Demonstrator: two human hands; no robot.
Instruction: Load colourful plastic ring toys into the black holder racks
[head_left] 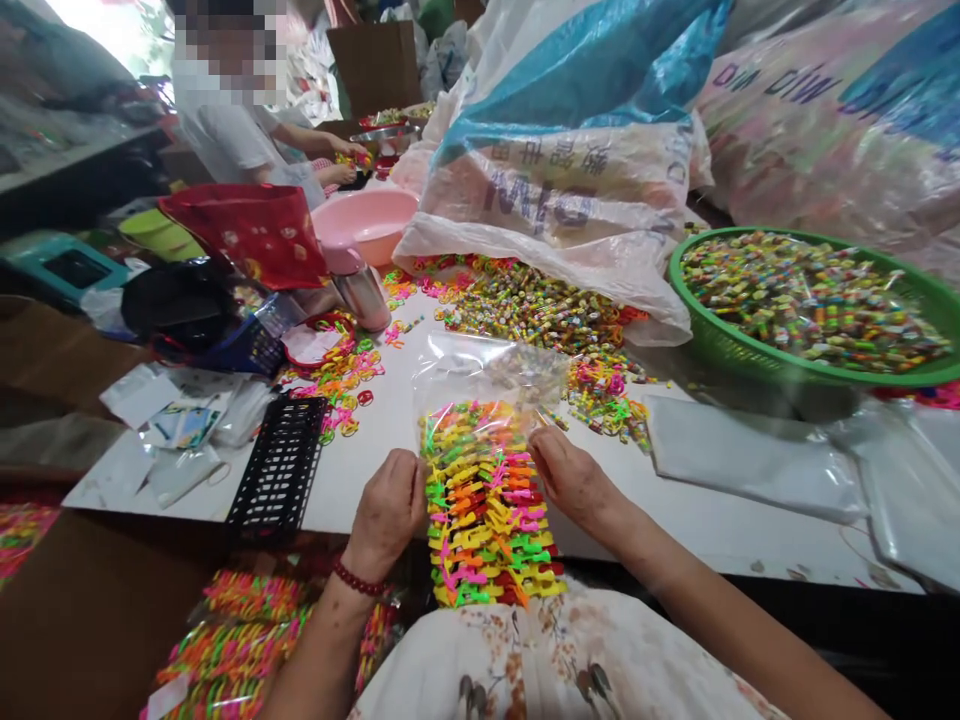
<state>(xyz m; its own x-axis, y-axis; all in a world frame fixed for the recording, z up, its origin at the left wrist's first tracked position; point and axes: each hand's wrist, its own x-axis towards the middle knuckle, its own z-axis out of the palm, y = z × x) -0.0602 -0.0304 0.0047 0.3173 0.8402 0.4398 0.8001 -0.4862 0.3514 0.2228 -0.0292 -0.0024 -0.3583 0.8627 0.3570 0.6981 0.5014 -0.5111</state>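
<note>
A clear plastic bag (491, 510) packed with rows of small coloured plastic pieces stands upright at the table's front edge, close to my body. Its top part is unfilled and see-through. My left hand (388, 505), with a red bead bracelet at the wrist, is closed on the bag's left side. On the opposite side, my right hand (574, 475) pinches the bag's right edge near the top of the filled part. Left of my hands lies a black slotted plastic rack (277, 465). Behind the bag, loose colourful pieces (532, 310) spread over the white table (356, 475).
A green basket (750, 345) of small pieces stands at right, near flat clear bags (750, 455). A large woven sack (555, 150) rises behind. A pink basin (367, 225), a steel flask (360, 290) and a red bag (244, 230) are at left. Another person (232, 130) works beyond.
</note>
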